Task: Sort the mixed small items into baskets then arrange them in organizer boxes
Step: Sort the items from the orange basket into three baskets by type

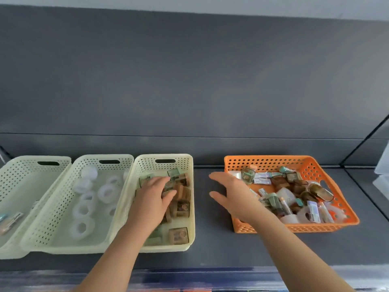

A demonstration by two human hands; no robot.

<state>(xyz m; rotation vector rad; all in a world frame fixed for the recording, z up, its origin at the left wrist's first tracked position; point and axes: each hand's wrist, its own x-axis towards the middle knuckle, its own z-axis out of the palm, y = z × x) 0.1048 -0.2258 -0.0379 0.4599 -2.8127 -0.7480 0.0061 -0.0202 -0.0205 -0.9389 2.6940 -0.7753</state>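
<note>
Left hand (pixel 151 199) lies palm down inside basket 3 (pixel 190 207), fingers bent onto the small brown and green boxes (pixel 181 207); we cannot tell if it grips 1. Right hand (pixel 233 192) hovers with fingers spread, holding nothing, across the left rim of the orange basket (pixel 294 162), which holds the mixed items (pixel 294 192). Basket 2 (pixel 90 163) holds white rings (pixel 84 207). Basket 1 (pixel 21 167) has a few blurred items (pixel 10 221) at its near left. We count 4 baskets on the dark table (pixel 210 249): 3 cream ones side by side and touching, the orange apart on the right.
</note>
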